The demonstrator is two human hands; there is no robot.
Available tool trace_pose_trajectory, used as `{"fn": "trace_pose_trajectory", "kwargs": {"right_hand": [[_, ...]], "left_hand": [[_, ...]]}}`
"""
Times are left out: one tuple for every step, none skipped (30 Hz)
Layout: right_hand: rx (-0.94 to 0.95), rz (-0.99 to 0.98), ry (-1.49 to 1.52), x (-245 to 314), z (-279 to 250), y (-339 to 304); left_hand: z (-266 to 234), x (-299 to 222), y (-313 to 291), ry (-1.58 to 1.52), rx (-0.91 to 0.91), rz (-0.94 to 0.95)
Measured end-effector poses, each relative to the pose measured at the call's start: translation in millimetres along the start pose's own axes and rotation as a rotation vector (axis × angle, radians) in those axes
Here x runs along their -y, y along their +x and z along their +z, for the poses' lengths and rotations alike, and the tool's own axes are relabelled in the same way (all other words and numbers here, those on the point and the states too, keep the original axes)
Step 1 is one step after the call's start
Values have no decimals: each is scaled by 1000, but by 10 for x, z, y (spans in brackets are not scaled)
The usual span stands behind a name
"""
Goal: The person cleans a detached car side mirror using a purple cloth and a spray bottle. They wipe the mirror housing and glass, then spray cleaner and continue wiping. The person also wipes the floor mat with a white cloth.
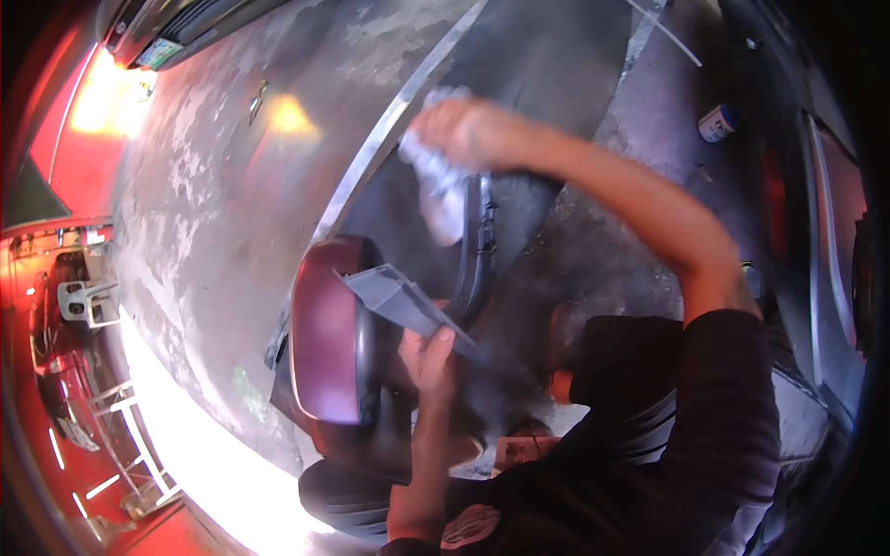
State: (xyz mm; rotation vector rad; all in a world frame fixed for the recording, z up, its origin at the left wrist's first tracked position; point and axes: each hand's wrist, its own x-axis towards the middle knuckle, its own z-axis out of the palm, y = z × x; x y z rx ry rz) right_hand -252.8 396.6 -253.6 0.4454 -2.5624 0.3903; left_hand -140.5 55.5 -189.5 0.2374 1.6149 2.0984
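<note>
My left hand (428, 357) grips the lower end of a grey, tapered flat panel (394, 296), thumb on top. My right hand (459, 130) is raised farther out, closed around a crumpled white cloth (443, 208) that hangs down and is blurred by motion. Cloth and panel are apart. Directly left of the panel is a rounded maroon piece with a dark edge (329, 334); its kind is unclear. A dark curved strip (477, 246) runs below the cloth, its lower end hidden near my left hand.
A long pale strip (399, 111) crosses the worn concrete floor (218, 185). A small can (717, 123) is at the far right, near a vehicle's side (830, 278). At the left are a white plastic chair (85, 301) and a red vehicle (69, 398); a dark car (176, 37) is upper left.
</note>
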Motion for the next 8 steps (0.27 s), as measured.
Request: {"fn": "trace_pose_trajectory", "kwargs": {"right_hand": [[40, 53, 29, -331, -213, 34], [58, 230, -45, -719, -499, 113], [86, 410, -122, -937, -664, 158], [84, 362, -241, -957, -611, 184], [144, 382, -363, -936, -527, 209], [249, 411, -487, -908, -464, 243], [191, 221, -403, -688, -270, 217], [193, 241, -430, -707, -321, 263]], "left_hand": [[-16, -16, -7, 30, -14, 6], [-5, -11, -4, 32, -12, 24], [11, 1, -18, 27, -17, 31], [29, 12, -14, -14, -5, 24], [31, 13, -24, 22, 6, 44], [37, 15, -15, 51, 4, 56], [32, 9, -4, 83, 0, 79], [17, 0, -2, 75, 8, 72]]}}
